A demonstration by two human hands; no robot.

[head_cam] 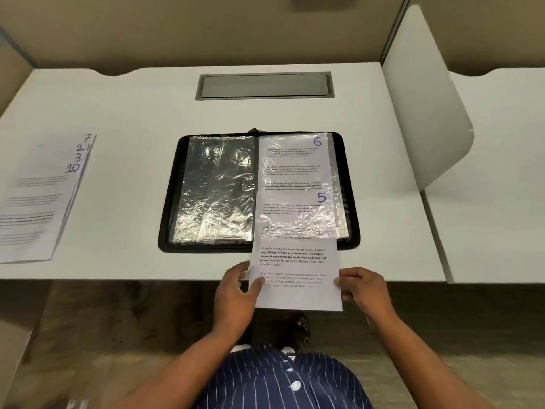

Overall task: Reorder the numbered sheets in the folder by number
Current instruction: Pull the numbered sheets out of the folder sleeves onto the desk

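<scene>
Left hand (236, 290) and right hand (364, 290): fingers (257, 283) pinched the side edges of sheet 5 (298, 261). Beyond the fingers, its upper half sat in a clear sleeve of the open folder (172, 196), below sheet 6 (295, 160). Loose stack (38, 202) lay far left on the tabletop (132, 113).

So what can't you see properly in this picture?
Head view only:
- Print on sheet 5: too small and blurred to read.
- Sheet 6: lower part covered by sheet 5.
- Stack at left: cut off by the picture's edge; only corner numbers 7, 2, 3, 10 show.
- Left sleeve: glare hides what it holds.
- Left hand and right hand: fingers under sheet 5 hidden.
</scene>
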